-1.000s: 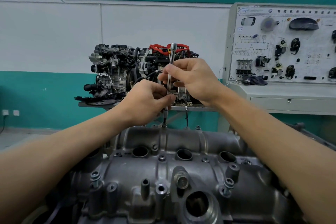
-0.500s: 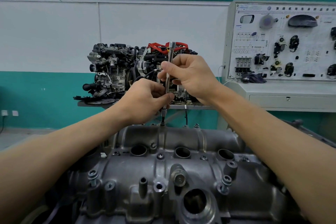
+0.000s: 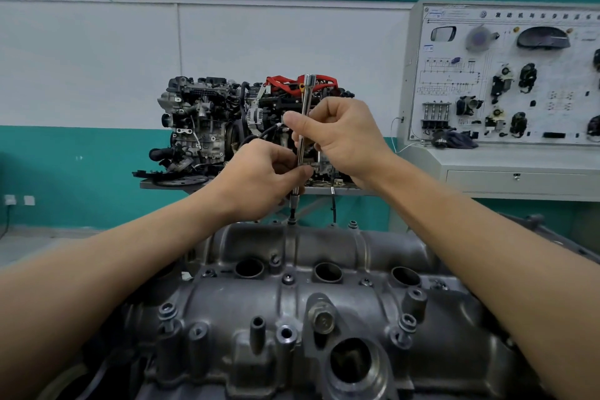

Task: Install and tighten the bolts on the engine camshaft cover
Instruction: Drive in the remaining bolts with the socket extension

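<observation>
The grey cast camshaft cover (image 3: 324, 302) fills the lower half of the head view, with several bolts standing in its bosses and three round wells across its middle. A slim chrome extension bar (image 3: 304, 127) stands nearly upright on a bolt (image 3: 291, 221) at the cover's far edge. My left hand (image 3: 259, 178) pinches the lower part of the bar. Higher up the shaft, the thumb and fingers of my right hand (image 3: 344, 136) curl around it. The bar's square top end pokes out above my right hand.
A display engine (image 3: 220, 127) with red parts sits on a stand behind the cover. To the right stands a grey training console (image 3: 506, 166) with a panel of car components. A large open port (image 3: 350, 367) lies at the cover's near edge.
Both hands stay on the bar at the same bolt. My right hand's fingers have shifted slightly around the shaft; the bar has barely moved.
</observation>
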Available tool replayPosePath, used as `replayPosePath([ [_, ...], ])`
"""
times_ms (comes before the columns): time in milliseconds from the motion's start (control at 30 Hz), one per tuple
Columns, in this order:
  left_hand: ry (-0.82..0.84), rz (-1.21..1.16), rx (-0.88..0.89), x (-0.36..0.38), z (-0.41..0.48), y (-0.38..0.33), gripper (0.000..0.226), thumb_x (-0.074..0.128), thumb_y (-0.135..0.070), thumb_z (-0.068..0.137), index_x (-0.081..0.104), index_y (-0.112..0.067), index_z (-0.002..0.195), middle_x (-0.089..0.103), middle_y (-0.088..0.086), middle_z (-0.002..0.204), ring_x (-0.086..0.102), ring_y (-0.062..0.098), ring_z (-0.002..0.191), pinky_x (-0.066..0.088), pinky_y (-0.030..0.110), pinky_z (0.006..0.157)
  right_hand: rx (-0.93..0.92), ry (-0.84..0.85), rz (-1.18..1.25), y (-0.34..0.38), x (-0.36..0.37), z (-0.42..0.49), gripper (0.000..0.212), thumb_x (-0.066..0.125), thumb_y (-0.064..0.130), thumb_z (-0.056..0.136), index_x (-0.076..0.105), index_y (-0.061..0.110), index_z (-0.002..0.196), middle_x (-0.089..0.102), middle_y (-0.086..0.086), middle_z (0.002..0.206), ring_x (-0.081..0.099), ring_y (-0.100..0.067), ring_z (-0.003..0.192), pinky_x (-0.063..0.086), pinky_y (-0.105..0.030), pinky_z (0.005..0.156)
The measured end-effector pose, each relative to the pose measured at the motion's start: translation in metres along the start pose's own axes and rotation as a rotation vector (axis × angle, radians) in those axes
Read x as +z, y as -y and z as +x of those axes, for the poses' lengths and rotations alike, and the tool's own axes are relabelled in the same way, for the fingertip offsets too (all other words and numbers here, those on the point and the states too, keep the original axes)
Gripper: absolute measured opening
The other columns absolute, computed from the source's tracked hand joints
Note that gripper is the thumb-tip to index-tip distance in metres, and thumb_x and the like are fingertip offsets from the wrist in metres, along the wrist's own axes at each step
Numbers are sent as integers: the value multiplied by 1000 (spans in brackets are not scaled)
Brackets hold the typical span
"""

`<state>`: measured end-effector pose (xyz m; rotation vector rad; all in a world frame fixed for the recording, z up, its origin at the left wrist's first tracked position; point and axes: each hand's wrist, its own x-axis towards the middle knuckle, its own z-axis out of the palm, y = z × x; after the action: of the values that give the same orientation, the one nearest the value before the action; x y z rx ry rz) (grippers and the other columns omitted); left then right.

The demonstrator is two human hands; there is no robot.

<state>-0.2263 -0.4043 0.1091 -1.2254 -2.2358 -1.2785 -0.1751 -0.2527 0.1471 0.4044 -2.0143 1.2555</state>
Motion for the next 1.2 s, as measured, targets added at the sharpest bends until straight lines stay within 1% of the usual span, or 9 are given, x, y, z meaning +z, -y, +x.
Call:
replayPosePath([
  [100,-5,-12,1,-1,0,0,30,66,-30,96,74,-8,78,76,8,75,73,37,78,58,55,75,96,123,65,0,0,-1,25,66,40,93,68,16,85,76,-5,92,67,-10,73,49,-22,66],
  [200,-17,3,1,0,-1,-1,28,67,-29,95,74,-9,77,77,3,73,74,29,75,59,51,75,110,206,115,2,-2,-2,25,54,30,101,72,15,92,77,-3,96,69,-12,81,51,-30,75],
  [300,-19,15,1,1,-1,-1,28,67,-30,95,74,-8,78,77,1,73,74,27,74,60,47,74,27,95,-26,4,0,-3,29,63,27,97,75,9,78,77,-7,84,65,-2,69,49,-22,66],
  [367,-17,33,11,1,-1,-2,29,67,-32,95,74,-9,78,76,1,72,72,25,72,60,43,70,1,-4,-103,3,2,-3,36,74,32,88,71,2,68,75,-12,77,64,-5,64,55,-35,68],
  [467,-11,38,15,0,-2,-3,29,67,-32,95,74,-9,79,76,-1,71,72,19,68,59,36,66,50,-24,-32,2,1,-2,39,79,39,82,65,6,66,75,-14,79,66,-17,67,57,-39,73],
  [633,-20,28,2,-1,-2,-3,28,66,-30,96,74,-12,77,76,-2,70,73,25,71,60,34,65,102,154,93,2,-7,1,25,53,34,101,71,21,89,78,2,93,70,-12,81,45,-33,75],
  [867,-14,45,-6,-1,-2,-5,29,66,-32,96,75,-12,77,76,-2,71,73,25,73,59,46,76,2,-31,-7,-1,-5,2,27,81,32,82,62,15,71,74,-7,73,63,-8,62,46,-18,57],
  [1000,-18,33,-6,-2,-4,-6,28,66,-30,96,74,-11,77,76,-1,71,73,24,72,60,46,75,73,165,65,-2,-4,2,18,63,40,95,67,22,95,77,1,95,70,-11,80,48,-23,68],
  [1200,-28,17,-13,0,-2,-6,28,68,-29,95,75,-6,79,77,1,72,73,25,72,59,47,75,-40,111,-42,-5,1,3,25,60,24,99,76,13,82,77,0,81,71,-7,74,52,-21,70],
])
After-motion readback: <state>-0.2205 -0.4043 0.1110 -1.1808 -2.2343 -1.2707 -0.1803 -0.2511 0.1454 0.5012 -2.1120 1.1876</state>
